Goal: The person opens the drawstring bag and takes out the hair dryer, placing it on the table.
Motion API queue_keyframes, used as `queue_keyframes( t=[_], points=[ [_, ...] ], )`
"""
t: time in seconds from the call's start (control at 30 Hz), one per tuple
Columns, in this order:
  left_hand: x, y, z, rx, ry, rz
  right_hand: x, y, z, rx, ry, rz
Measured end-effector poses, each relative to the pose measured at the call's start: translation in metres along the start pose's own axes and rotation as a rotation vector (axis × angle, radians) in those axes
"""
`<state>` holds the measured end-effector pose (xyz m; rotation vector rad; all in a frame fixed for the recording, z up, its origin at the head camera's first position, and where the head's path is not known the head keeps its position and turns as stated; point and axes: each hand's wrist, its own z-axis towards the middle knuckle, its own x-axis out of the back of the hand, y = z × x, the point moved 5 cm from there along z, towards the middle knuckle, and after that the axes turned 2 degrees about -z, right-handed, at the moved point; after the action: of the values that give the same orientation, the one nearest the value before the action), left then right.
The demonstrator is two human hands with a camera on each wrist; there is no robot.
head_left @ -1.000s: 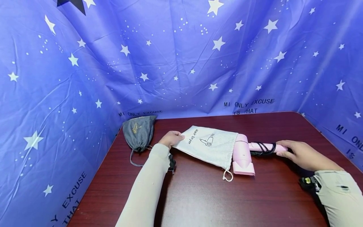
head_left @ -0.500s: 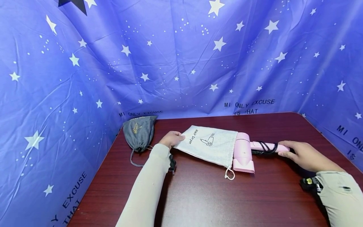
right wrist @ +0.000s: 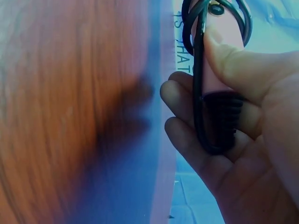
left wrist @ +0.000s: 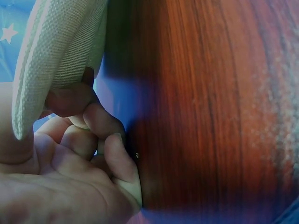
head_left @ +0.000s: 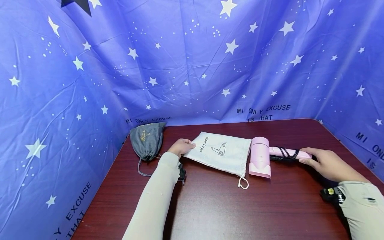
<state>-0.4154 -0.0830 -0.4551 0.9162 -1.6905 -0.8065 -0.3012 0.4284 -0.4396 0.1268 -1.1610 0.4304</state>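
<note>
My left hand (head_left: 181, 147) pinches the left, bottom end of a white cloth drawstring bag (head_left: 211, 153) printed "Hair Dryer". In the left wrist view the bag's corner (left wrist: 51, 60) lies between thumb and curled fingers. On the right, a pink hair dryer (head_left: 260, 158) has its barrel just beyond the bag's mouth, a narrow gap between them. Its handle points right, with a black cord (head_left: 283, 153) wound round it. My right hand (head_left: 325, 163) grips the handle's end; the right wrist view shows thumb and fingers round the pink handle (right wrist: 217, 72) and its black cord sleeve (right wrist: 222, 116).
A grey drawstring bag (head_left: 147, 140) with a gold dryer print lies at the table's back left, its cord loose. The white bag's cord loop (head_left: 243, 182) hangs toward the front. Blue star-printed curtains (head_left: 186, 60) enclose the dark red table (head_left: 228, 210).
The hair dryer has moved a little to the right with my right hand, away from the white bag's mouth. My left hand and the grey bag stay where they were.
</note>
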Motion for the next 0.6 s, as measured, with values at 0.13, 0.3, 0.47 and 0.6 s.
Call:
queue_keyframes(
  t=[0.13,0.3,0.47,0.6],
  points=[
    [-0.001,-0.001,0.002,0.012,0.001,-0.003,0.002,0.004,-0.002,-0.015,0.008,-0.004],
    [-0.001,-0.002,0.003,0.019,0.006,0.014,0.004,0.009,-0.004,-0.053,0.004,-0.015],
    [0.000,-0.002,0.002,0.022,0.002,0.034,0.004,0.014,-0.004,-0.073,0.026,-0.019],
    [0.000,-0.002,0.002,0.024,0.001,0.047,0.005,0.016,-0.004,-0.091,0.053,-0.017]
  ],
)
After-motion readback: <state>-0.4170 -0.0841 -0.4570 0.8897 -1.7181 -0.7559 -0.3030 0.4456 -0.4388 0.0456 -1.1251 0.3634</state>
